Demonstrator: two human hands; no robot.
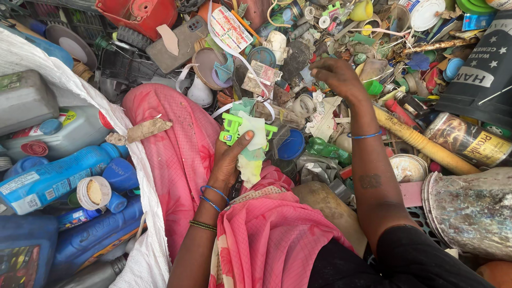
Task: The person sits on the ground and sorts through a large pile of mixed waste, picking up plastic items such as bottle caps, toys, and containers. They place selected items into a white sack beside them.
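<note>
Pink cloth (277, 234) over my lap sat nearest, left hand (229, 160) pinched shut on a green plastic piece (242, 136) just above it; right hand (338, 77) was far out on the scrap pile (320, 112), fingers curled, couldn't tell if gripping. Best to pick slowly and keep that thumb pressed firm

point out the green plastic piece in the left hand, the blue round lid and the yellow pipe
green plastic piece (230, 129), head view, on its left bar
blue round lid (292, 145), head view, on its top face
yellow pipe (421, 143), head view, mid-length on its side
</note>
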